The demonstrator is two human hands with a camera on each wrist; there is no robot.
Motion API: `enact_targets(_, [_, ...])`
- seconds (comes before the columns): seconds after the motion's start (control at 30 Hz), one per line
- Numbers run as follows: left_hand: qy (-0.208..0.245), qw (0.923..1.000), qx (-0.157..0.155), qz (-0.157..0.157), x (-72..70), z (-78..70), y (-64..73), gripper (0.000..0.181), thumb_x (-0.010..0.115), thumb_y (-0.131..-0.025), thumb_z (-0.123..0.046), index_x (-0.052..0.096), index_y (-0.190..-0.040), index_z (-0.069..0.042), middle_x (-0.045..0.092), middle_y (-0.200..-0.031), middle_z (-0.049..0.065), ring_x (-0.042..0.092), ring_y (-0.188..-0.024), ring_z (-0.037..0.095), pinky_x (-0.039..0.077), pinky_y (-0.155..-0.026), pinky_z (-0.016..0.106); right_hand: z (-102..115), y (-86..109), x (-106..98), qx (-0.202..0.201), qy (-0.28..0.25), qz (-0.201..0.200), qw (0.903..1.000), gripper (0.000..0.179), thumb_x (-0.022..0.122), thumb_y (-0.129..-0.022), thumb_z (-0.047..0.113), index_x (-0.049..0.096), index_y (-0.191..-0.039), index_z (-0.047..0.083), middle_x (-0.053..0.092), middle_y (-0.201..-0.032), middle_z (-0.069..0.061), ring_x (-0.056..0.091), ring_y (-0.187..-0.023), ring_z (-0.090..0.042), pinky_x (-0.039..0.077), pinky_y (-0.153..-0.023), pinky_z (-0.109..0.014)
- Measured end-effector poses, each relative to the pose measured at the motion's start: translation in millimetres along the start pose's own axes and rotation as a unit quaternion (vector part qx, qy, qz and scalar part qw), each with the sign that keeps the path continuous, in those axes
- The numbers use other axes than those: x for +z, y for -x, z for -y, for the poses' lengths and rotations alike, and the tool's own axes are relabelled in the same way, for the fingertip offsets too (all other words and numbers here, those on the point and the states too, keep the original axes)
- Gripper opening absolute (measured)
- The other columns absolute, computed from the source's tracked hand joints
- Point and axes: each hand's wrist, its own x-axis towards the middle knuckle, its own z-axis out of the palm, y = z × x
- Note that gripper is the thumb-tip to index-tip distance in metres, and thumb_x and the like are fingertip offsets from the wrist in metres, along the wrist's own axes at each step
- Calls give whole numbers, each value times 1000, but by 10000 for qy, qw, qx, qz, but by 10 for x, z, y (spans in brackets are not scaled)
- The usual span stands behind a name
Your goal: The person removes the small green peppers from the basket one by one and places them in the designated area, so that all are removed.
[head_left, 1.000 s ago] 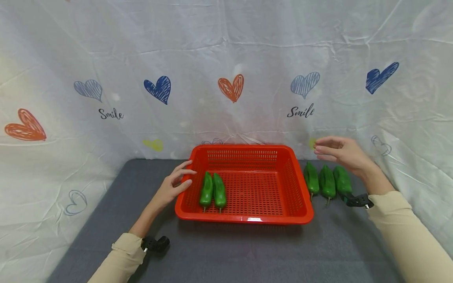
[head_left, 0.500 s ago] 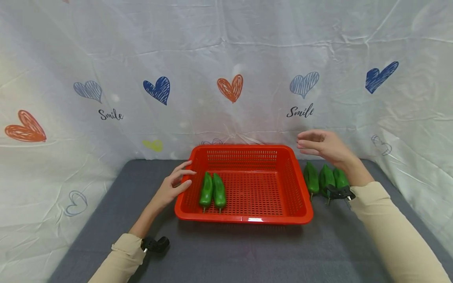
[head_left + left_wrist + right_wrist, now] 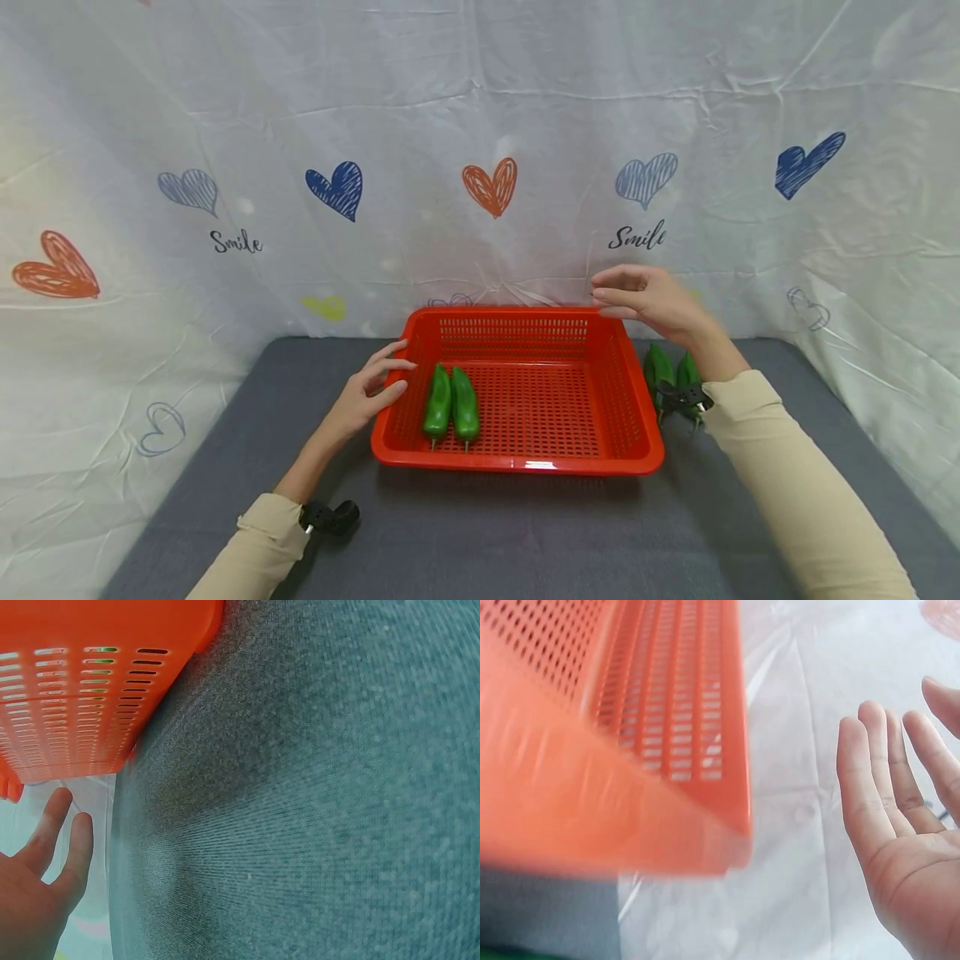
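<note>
A red perforated plastic basket [image 3: 536, 408] stands on the dark grey cloth. Two green chili peppers lie side by side in its left part, one pepper [image 3: 437, 404] left of the other [image 3: 466, 408]. My left hand [image 3: 362, 396] is at the basket's left rim, fingers spread. Above the back right corner hovers my right hand [image 3: 651, 302], holding nothing; in the right wrist view its palm [image 3: 922, 889] and extended fingers are bare. Beyond the basket's right side lie more peppers, one [image 3: 659, 371] by the wall and another [image 3: 687, 373] partly behind my right wrist.
A white curtain [image 3: 420, 242] printed with hearts and "Smile" hangs close behind the basket. Grey cloth [image 3: 495, 533] stretches in front of it. A black wrist camera [image 3: 333, 518] is strapped to my left wrist.
My right hand has moved left from above the peppers to the basket's back right corner. My right forearm now covers the rightmost pepper. The left hand and basket have stayed still.
</note>
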Motion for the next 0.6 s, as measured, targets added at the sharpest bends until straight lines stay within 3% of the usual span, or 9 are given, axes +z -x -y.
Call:
enact_targets(0.2, [-2,10000,-3,-25,4,-16,-3,30,59,-100,1,64,-130,0,34,-159,13,27,-146,35,24,-108,69,9,-118,139,-257,-410,245,9985,32,71,-96,2,64,-125,-9,65,-119,-23,68,-104,-31,54,-88,-41])
enact_targets(0.43, [36,10000,16,-18,3,-20,-3,30,60,-100,1,64,-130,0,33,-159,14,27,-146,35,24,-108,69,36,-228,340,-211,-528,439,9974,43,69,-97,0,53,-131,-19,67,-113,-16,68,-105,-33,51,-91,-49])
enact_targets(0.6, [39,10000,4,-9,3,-2,5,29,59,-100,1,64,-129,-1,33,-160,13,27,-146,34,23,-108,69,48,-284,479,-236,-488,467,9974,43,70,-96,2,55,-131,-17,66,-117,-22,67,-105,-35,52,-91,-49])
